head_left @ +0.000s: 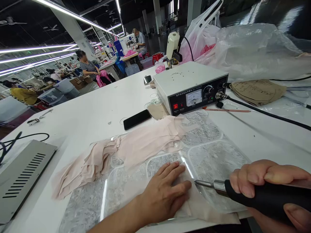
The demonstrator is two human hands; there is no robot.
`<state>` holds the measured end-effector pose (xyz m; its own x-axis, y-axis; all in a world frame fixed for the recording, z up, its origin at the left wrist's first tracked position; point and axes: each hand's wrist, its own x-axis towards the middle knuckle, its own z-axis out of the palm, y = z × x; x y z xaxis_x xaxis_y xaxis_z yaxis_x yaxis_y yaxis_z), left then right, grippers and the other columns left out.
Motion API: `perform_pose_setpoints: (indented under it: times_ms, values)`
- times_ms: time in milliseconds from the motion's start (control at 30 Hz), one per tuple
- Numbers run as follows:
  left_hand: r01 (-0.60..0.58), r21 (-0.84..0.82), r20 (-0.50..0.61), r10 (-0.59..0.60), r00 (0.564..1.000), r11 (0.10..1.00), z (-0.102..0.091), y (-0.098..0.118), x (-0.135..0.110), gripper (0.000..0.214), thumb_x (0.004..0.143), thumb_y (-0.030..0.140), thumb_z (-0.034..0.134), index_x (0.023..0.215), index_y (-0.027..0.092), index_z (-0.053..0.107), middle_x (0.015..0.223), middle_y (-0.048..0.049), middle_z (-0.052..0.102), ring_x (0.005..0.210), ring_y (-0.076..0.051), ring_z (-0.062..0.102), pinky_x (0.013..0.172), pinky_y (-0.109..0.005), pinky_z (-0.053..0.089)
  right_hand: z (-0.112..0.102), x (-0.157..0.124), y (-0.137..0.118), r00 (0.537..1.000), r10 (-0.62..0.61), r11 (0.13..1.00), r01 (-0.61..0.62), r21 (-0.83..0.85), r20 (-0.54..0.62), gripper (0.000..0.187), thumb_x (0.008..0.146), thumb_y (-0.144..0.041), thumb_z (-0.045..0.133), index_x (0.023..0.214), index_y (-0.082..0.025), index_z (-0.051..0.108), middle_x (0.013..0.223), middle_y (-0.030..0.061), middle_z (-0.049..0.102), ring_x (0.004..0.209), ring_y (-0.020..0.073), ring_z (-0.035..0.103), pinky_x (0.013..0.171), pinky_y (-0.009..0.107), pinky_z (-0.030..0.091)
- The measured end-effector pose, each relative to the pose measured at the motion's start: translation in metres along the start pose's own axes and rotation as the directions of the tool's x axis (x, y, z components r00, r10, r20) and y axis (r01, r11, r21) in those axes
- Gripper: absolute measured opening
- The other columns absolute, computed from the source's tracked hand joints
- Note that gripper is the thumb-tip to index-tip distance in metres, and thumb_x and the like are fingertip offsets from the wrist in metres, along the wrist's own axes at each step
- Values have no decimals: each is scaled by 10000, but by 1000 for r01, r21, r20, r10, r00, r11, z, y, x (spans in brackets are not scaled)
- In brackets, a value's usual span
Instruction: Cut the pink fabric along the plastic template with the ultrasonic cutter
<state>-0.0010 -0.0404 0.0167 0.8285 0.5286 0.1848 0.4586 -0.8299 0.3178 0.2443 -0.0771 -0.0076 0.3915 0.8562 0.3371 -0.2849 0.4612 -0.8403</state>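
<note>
My left hand (167, 189) lies flat with its fingers spread on a thin beige fabric piece (206, 208), pressing it against the grey marble-patterned mat (216, 158). Wrapped around a black ultrasonic handpiece (264, 198) is my right hand (269, 173). The handpiece's slim metal tip points left and sits at the fabric's edge, just right of my left fingers; whether it touches is hard to tell. Part of the fabric hangs towards the table's front edge. Beyond my left hand, layered pale pink fabric pieces (150, 137) lie in a loose pile across the mat.
Behind the mat stand a generator box (194, 97) with a dial, a black phone (137, 119) and a brown pattern piece (157, 110). A cable (267, 111) runs right. Another grey box (26, 181) sits left. Plastic bags (255, 51) fill the back right. People work at machines beyond.
</note>
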Motion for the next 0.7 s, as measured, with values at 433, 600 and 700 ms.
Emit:
perform_pose_setpoints:
  times_ms: [433,600,700]
  values:
    - [-9,9,3,9,1000,1000,0,0,0,243,986,292,474,1181,202,586,1388,-126,495,1358,-291,417,1093,-488,398,-2,-9,2,996,85,994,-83,-74,26,395,600,-504,794,787,-316,500,754,37,472,639,277,525,493,442,472]
    - [-14,11,-5,14,1000,1000,0,0,-1,247,982,292,479,1186,201,586,1390,-125,493,1359,-287,416,1096,-482,396,-1,-9,0,995,86,993,-82,-84,49,455,566,-529,816,773,-302,480,753,35,487,649,274,539,504,432,478]
    - [-15,12,-6,15,1000,1000,0,0,-1,243,984,291,476,1181,201,586,1390,-124,494,1357,-285,418,1091,-483,404,11,-5,-8,994,84,993,-78,-84,66,416,621,-508,804,794,-296,491,744,28,494,622,253,535,498,413,480]
